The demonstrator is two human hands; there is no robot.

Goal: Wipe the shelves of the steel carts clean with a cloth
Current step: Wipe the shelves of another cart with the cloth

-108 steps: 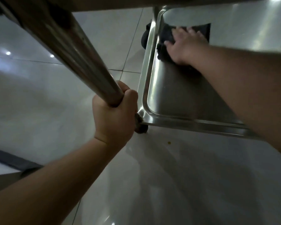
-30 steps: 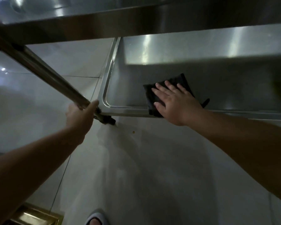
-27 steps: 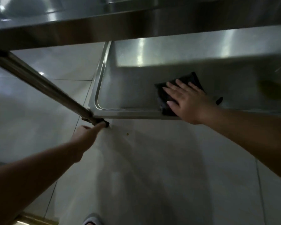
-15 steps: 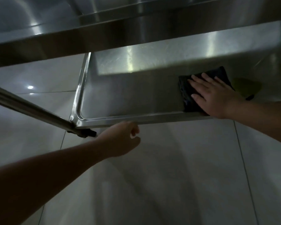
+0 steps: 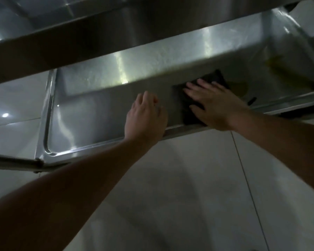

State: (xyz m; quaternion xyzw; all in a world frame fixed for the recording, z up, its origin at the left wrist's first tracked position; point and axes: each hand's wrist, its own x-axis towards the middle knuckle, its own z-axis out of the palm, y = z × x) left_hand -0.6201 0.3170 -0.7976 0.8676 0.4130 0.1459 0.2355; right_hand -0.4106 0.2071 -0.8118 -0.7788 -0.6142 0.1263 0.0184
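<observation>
1. The floor (image 5: 179, 196) is pale glossy tile with thin grout lines, dim overall, with a small bright light reflection at the far left.
2. A steel cart's lower shelf (image 5: 91, 113) fills the middle of the view; it is a shallow tray with a raised rim and rounded corners, lit in a bright band along its far part and shadowed nearer the person.
3. An upper shelf (image 5: 62, 42) of the same cart hangs across the top of the view and hides the far edge of the lower one.
4. A thin steel bar (image 5: 11, 161) meets the lower shelf's near left corner.
5. A dark cloth (image 5: 188, 115) lies flat on the lower shelf, right of centre, close to the near rim.
6. The right hand (image 5: 216, 105) presses on the cloth with fingers straight and spread, covering much of it.
7. The left hand (image 5: 145, 116) reaches over the near rim just left of the cloth, fingers loosely bent and holding nothing; whether it touches the shelf cannot be told.
8. A yellowish smear (image 5: 279, 69), blurred, shows on the shelf's far right.
</observation>
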